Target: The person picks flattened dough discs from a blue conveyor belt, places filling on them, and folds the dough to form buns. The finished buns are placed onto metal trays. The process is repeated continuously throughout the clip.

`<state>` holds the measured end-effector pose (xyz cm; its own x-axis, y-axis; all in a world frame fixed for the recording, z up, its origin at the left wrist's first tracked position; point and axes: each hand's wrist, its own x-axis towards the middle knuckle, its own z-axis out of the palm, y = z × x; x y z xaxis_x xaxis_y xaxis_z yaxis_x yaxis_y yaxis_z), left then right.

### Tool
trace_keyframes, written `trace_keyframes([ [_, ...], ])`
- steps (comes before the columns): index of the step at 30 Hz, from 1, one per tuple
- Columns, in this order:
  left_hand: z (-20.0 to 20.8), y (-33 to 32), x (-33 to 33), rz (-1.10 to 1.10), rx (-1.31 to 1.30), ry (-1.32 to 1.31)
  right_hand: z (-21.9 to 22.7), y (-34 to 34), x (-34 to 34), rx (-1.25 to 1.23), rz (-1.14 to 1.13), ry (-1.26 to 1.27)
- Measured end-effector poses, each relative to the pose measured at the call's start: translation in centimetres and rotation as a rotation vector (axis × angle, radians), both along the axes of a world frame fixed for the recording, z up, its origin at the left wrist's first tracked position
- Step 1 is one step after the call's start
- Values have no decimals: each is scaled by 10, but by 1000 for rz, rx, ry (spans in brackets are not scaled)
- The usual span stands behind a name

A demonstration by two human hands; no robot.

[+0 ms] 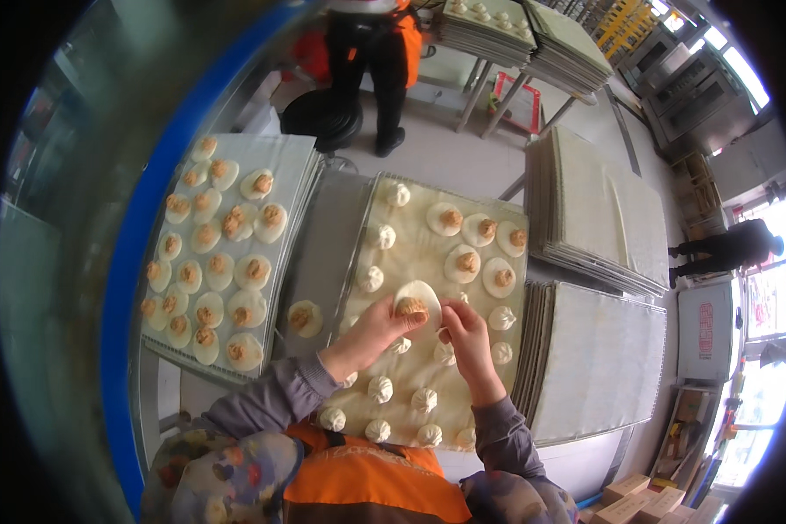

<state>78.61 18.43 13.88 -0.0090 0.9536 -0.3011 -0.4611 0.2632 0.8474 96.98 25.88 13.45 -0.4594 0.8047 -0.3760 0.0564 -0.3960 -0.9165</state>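
A round dough wrapper (424, 298) with a lump of brownish filling lies in my left hand (375, 333), its thumb pressed on the filling. My right hand (466, 339) pinches the wrapper's right edge, fingers drawn together. Both hands are above a cloth-lined tray (410, 223). On that tray, pleated closed buns (380, 389) stand in rows toward the near side and along the left edge. Several open wrappers with filling (462, 264) lie flat at its far right. Another filled wrapper (305, 319) rests on the table just left of the tray.
At the left, another tray (279, 150) holds many filled open wrappers. Stacks of cloth-covered trays (598, 362) stand at the right. A person in dark trousers (382, 70) is beyond the table near a black round stool (321, 118); another person (727, 248) is at the far right. Cartons (629, 502) sit lower right.
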Motion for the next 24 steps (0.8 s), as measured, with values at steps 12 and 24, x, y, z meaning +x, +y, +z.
trace_keyframes([
  [12, -1, -97, 25, 114, -164, 12, 23, -65, -3, 842, 229, -299],
  [24, 6, -110, 3, 49, 415, 706, 47, -75, -23, 375, 468, -288],
])
